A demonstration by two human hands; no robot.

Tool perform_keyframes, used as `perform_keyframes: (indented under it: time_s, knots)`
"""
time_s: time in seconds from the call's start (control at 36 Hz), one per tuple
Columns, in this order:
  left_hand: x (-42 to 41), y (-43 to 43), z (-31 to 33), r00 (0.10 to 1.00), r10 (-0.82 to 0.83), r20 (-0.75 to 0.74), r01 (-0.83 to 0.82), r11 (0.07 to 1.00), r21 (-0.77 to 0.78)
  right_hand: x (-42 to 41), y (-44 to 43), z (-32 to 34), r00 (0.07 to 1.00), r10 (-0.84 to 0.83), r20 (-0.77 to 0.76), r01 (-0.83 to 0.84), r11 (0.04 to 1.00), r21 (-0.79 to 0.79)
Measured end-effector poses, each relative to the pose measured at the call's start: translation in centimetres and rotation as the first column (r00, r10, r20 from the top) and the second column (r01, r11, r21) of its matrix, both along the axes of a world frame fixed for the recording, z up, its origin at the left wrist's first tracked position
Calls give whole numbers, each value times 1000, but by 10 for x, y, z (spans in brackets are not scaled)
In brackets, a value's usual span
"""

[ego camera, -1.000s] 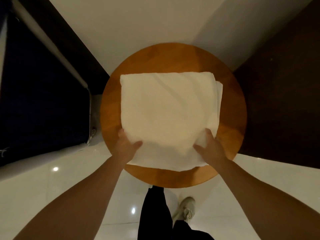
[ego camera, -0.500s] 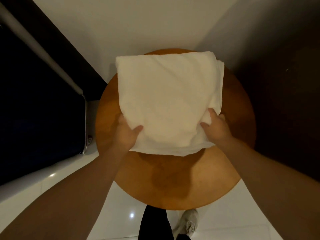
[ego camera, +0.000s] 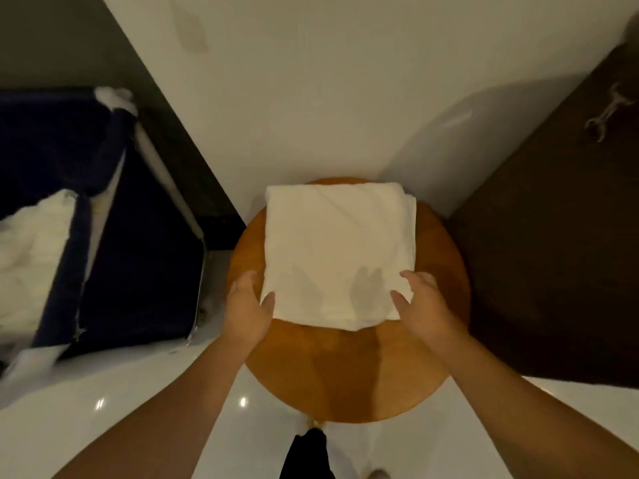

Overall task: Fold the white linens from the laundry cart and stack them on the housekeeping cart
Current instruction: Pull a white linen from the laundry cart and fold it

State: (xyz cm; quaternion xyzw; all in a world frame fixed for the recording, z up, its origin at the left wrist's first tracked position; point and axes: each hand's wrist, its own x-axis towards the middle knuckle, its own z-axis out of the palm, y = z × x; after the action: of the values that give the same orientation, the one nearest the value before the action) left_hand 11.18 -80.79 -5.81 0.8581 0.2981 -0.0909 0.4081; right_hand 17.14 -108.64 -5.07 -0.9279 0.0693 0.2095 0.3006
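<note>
A folded white linen (ego camera: 337,250) lies on the far half of a round wooden table (ego camera: 349,371), its far edge reaching the table's rim by the wall. My left hand (ego camera: 247,305) is at its near left corner, thumb on the cloth and fingers straight beside the edge. My right hand (ego camera: 420,302) is at the near right corner, with thumb and fingers lying relaxed on top. Neither hand is curled round the cloth. At the left stands a dark blue laundry cart (ego camera: 138,243) holding more white linens (ego camera: 31,254).
A white wall (ego camera: 328,91) rises right behind the table. A dark wooden door (ego camera: 553,257) with a metal handle (ego camera: 607,114) fills the right side. The floor (ego camera: 114,392) is glossy white tile. My dark trouser leg (ego camera: 306,454) shows under the table's near edge.
Both hands gripped the linen's near corners and carried it away from me toward the wall. It now rests farther back on the table and the fingers have loosened. The laundry cart's inside came into view.
</note>
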Motion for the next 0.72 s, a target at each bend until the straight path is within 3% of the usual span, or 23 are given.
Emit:
perform_keyframes:
  time_s: [0.14,0.28,0.39,0.72]
  knots:
    - [-47,-9,88,993,46,111,-48,999,8,-23,0,79,989,72,128,-81,995,61]
    - [-106,-8,170,969,40,243,-74,989,129,-47,14,160,945,172,277,-207,973,101]
    - [-150,4,224,942,6,335,-99,961,260,-68,36,215,879,261,400,-336,933,128]
    - [-261,97,323,862,83,500,-310,867,390,-136,155,329,658,431,618,-588,806,63]
